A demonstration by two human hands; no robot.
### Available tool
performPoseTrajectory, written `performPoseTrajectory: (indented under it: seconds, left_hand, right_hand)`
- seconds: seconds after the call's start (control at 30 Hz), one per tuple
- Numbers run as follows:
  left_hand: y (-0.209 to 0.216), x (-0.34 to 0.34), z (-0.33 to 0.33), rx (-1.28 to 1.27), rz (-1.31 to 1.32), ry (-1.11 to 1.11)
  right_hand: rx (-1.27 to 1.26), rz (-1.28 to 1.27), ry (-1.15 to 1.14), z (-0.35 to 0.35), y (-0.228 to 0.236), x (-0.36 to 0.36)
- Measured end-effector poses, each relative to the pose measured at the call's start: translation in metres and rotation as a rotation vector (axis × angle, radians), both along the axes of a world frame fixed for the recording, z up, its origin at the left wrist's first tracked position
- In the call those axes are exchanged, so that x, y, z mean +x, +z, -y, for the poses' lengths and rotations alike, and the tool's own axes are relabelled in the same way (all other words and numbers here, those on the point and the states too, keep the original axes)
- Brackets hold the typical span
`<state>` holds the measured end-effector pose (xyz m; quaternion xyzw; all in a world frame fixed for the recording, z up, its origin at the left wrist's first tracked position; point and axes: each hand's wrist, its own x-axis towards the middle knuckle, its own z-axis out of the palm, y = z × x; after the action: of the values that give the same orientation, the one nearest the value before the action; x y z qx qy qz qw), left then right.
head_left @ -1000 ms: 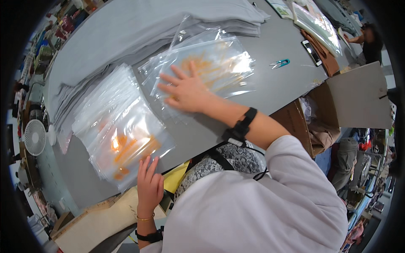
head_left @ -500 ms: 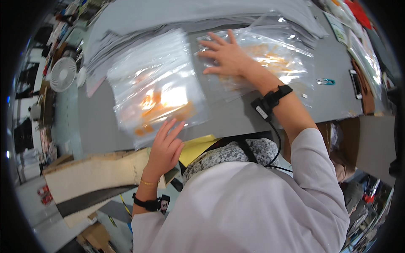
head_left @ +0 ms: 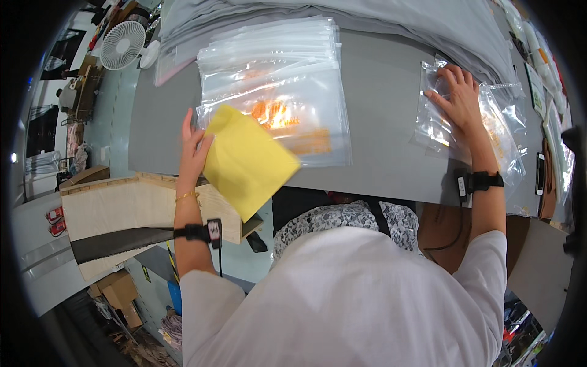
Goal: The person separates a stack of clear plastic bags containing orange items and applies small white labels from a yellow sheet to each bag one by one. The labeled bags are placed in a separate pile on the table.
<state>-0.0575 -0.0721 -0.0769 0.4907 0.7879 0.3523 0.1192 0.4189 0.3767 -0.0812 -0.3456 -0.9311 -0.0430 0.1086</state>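
Note:
My left hand [head_left: 194, 153] grips a yellow sheet [head_left: 251, 165] by its left edge, with the thumb near that edge and the index finger pointing away. The sheet lies at a slant over the near left corner of a stack of clear plastic bags [head_left: 324, 110] with orange print. Over at the right, my right hand [head_left: 460, 98] rests on a smaller, uneven group of clear bags [head_left: 504, 131], its fingers spread and a little bent. What lies under that palm is hidden.
Folded grey cloth [head_left: 403, 18] runs along the table's far side. A phone [head_left: 540, 173] lies at the right edge. To the left stand a white fan [head_left: 123, 46] and a light wooden board [head_left: 122, 211]; a cardboard box [head_left: 446, 229] is below the table's front edge.
The yellow sheet has come up from the table's front edge into my left hand, over the stack's corner. My right hand and the smaller group of bags have shifted right, away from the stack.

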Motion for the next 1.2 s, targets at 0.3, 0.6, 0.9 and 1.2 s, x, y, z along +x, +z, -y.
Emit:
performPoseTrajectory:
  seconds: [0.3,0.6,0.9,1.2]
  left_hand:
    - [-0.044,0.019,-0.071,0.005,0.113,0.151]
    - [-0.028,0.016,-0.084,0.009,0.129,0.064]
    - [0.114,0.142,-0.071,-0.242,0.049,-0.390]
    - [0.083,0.189,-0.119,-0.413,0.953,-0.458]
  right_hand:
    - [-0.603,-0.482,0.113,0.109,-0.031,-0.078]
    - [-0.397,-0.726,0.027,0.109,-0.029,-0.117]
    - [-0.321,-0.708,0.483,0.201,0.091,-0.056]
    - [-1.141,-0.889,0.166,0.208,0.052,-0.061]
